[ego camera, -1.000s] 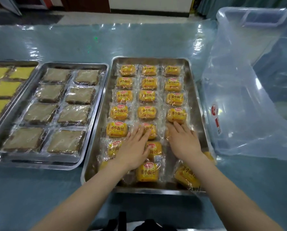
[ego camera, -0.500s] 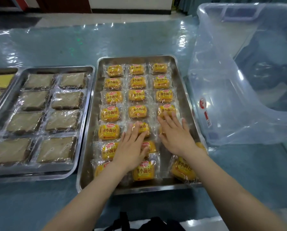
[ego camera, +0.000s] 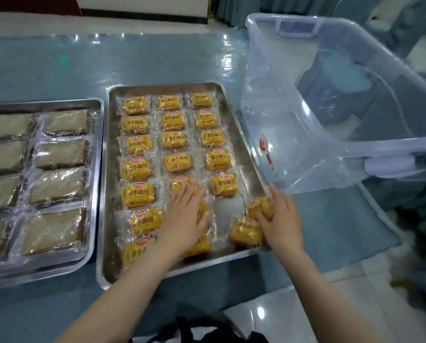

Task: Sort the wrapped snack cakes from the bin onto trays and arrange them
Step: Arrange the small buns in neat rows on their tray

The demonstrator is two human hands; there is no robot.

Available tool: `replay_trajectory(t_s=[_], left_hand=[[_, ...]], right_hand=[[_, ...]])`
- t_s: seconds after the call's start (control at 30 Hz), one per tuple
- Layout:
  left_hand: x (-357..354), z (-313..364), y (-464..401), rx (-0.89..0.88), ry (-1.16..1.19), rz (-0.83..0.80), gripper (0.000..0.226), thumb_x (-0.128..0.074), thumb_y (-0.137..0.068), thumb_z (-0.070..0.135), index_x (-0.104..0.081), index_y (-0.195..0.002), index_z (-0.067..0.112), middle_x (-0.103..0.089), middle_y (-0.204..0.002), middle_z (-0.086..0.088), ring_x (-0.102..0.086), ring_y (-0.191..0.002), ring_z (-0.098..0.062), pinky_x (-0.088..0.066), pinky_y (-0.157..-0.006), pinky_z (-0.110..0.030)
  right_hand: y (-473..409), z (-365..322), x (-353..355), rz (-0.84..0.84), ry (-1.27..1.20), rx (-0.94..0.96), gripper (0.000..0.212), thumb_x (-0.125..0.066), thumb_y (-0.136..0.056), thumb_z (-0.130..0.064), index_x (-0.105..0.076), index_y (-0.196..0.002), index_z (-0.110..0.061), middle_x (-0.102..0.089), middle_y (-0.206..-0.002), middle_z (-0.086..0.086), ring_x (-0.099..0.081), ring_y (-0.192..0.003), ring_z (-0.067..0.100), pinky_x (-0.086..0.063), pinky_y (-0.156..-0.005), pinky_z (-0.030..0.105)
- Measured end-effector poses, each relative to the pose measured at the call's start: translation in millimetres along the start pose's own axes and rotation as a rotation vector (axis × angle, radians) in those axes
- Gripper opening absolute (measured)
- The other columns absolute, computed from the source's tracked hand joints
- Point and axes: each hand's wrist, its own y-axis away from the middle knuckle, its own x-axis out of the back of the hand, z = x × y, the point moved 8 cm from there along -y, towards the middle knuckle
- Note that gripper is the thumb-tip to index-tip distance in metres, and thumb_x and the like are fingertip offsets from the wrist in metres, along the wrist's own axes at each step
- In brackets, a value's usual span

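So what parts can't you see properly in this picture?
- Yellow cakes in the middle column near the tray's front: the left hand lies flat over them, head view.
- The cake at the tray's right rim: the right hand partly covers it, so the grip is unclear.
- The brown cakes' tray: cut off by the left edge.
- The clear bin's inside: glare blurs it.
- Small print on wrappers: too small.
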Motion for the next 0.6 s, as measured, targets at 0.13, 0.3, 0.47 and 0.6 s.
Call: replay_trajectory(t_s=[0.13,0.3,0.47,0.6], left_hand=[[4.7,0.1,7.6,-0.004,0.082,0.006,0.065,-0.046,-0.091,0.045,-0.014,-0.147,0.035,0.010,-0.155,0.011,0.017,-0.139,-0.008,0.004,-0.113,-0.034],[11.7,3.6,15.1,-0.015,0.161,-0.007,0.069,-0.053,-0.089,0.046,-0.017,-0.146,0.035,0.006,-0.156,0.013,0.012,-0.142,-0.009,-0.002,-0.114,-0.036],[18.4,21.3,14.4,0.079,0.642,-0.037,0.058,-0.058,-0.087,0.044,-0.034,-0.140,0.036,-0.036,-0.139,0.022,-0.034,-0.127,-0.001,-0.033,-0.102,-0.029],[20.3,27.9,13.7,0.177,0.820,-0.019,0.022,-0.051,-0.091,0.043,-0.062,-0.103,0.029,-0.068,-0.100,0.008,-0.064,-0.089,-0.012,-0.055,-0.075,-0.030]], right_hand=[[6.8,4.7,-1.4,0.026,-0.152,-0.105,0.064,-0.073,-0.082,-0.017,-0.045,-0.138,-0.024,-0.052,-0.126,-0.002,-0.051,-0.116,0.019,-0.042,-0.100,0.035],[17.3,-10.4,17.5,0.175,-0.494,-0.141,0.046,-0.076,-0.077,-0.004,-0.057,-0.107,-0.034,-0.055,-0.106,-0.019,-0.058,-0.100,0.000,-0.052,-0.091,0.028],[25.7,-33.0,22.7,0.112,-0.827,-0.148,0.042,-0.076,-0.076,-0.001,-0.055,-0.094,-0.031,-0.068,-0.099,-0.007,-0.066,-0.095,0.006,-0.054,-0.083,0.020],[31.8,-47.8,11.1,-0.071,-0.855,-0.128,0.042,-0.076,-0.075,0.000,-0.058,-0.109,-0.018,-0.069,-0.105,0.001,-0.067,-0.097,0.014,-0.055,-0.084,0.031]])
